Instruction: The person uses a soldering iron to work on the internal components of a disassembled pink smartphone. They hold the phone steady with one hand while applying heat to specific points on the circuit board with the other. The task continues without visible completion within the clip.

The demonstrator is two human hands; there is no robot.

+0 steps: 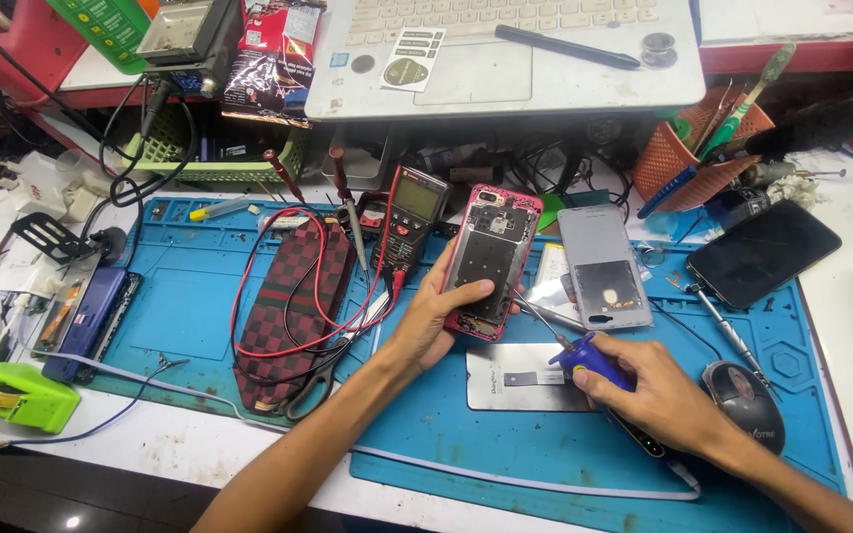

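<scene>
My left hand [433, 316] grips an opened phone [493, 260] with a pink-red frame, its back removed and a black inner plate showing. My right hand [656, 393] holds a blue-handled screwdriver [573, 349], its thin shaft angled up-left with the tip at the phone's right edge. Under the hands a flat silver rectangular part [522, 378] lies on the blue work mat [199, 306]. A grey phone back cover [603, 268] rests just right of the held phone.
A multimeter [411, 215] with red and black leads lies over a checked case [293, 308]. A black phone [762, 252], a mouse [745, 400], an orange tool basket [703, 148] and a white laptop [505, 54] surround the mat. A green device [20, 395] sits at the left edge.
</scene>
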